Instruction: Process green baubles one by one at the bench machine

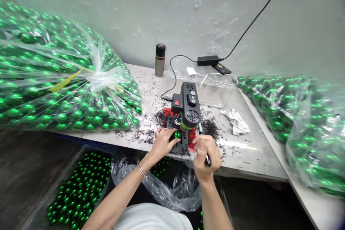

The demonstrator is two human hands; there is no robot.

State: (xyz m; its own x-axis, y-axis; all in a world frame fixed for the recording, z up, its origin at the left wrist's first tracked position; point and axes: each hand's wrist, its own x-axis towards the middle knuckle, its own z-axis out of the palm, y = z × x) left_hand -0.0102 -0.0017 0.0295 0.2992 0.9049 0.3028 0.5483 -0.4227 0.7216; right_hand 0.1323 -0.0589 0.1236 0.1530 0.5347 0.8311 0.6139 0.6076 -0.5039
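Observation:
A shiny green ball (177, 134) sits at the front of a small black machine (191, 106) with round vents and a red switch. My left hand (164, 142) holds the ball between thumb and fingers, just below the machine's head. On the right, my right hand (207, 154) is wrapped round the machine's black-gripped lever (207, 160). Red material (192, 138) and many small black bits (210, 128) lie around the machine's base.
Large clear bags of green balls stand at the left (61, 90) and right (315, 143). A bottle (160, 61), a power adapter (208, 60), a clear tray and white gloves (236, 122) lie on the table (242, 151). Below left is a bin of green balls (78, 187).

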